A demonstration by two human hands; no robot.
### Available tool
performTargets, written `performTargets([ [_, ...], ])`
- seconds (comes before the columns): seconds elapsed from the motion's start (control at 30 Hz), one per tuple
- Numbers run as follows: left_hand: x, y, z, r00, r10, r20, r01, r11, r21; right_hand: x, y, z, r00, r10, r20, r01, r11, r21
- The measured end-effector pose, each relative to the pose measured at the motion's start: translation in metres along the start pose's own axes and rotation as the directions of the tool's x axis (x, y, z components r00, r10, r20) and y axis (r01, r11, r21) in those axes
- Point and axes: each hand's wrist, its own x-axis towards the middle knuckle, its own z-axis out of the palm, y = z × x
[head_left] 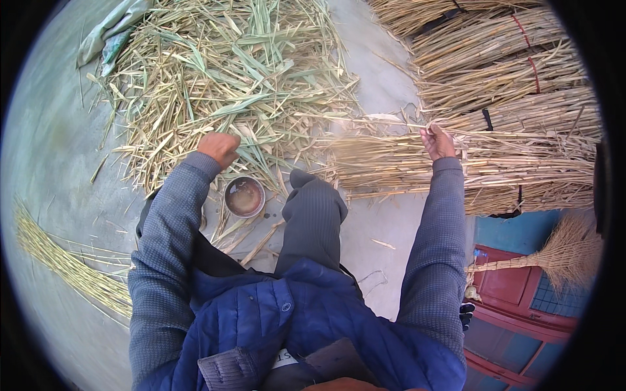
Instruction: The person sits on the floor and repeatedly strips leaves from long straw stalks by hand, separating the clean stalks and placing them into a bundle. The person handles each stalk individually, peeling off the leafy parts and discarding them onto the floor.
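Note:
My right hand (438, 142) is raised over the stacked reeds at the right, thumb and fingers pinched round a thin dry reed stalk (391, 122). The stalk runs leftward from those fingers toward the leaf pile. My left hand (220, 148) is closed in a fist at the near edge of a heap of stripped leaves (222, 72); whatever it may hold is hidden. Just below that fist, a round metal bowl (244, 197) with some brownish liquid stands on the floor. Under my right hand lies a loose layer of long reed stalks (391, 163).
Tied reed bundles (502, 72) are stacked at the far right. Thin greenish stalks (72, 264) lie on the floor at the left. A broom (554, 257) is near a red door (505, 280) at the lower right. Cloth sacking (117, 29) rests at the far left.

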Motion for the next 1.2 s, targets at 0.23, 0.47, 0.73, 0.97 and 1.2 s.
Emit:
performTargets([
  [0.23,0.010,0.013,-0.046,0.917,-0.028,-0.398,0.085,0.988,0.125,-0.061,-0.007,0.107,0.953,-0.231,0.193,0.229,0.973,0.034],
  [0.47,0.034,0.031,-0.095,0.911,0.075,-0.406,-0.058,0.997,0.054,-0.142,0.009,0.234,0.812,-0.426,0.399,0.365,0.904,0.223],
  [0.73,0.027,-0.013,-0.091,0.973,-0.197,-0.118,0.043,0.661,-0.749,-0.176,0.026,0.309,0.757,-0.431,0.492,0.327,0.901,0.286],
  [0.97,0.010,-0.050,-0.112,0.852,-0.515,-0.099,-0.024,0.150,-0.988,-0.169,0.039,0.323,0.741,-0.404,0.537,0.362,0.913,0.188],
  [1.2,0.013,-0.031,-0.095,0.939,-0.224,-0.263,0.003,0.766,-0.643,-0.170,0.041,0.336,0.699,-0.421,0.578,0.349,0.906,0.238],
])
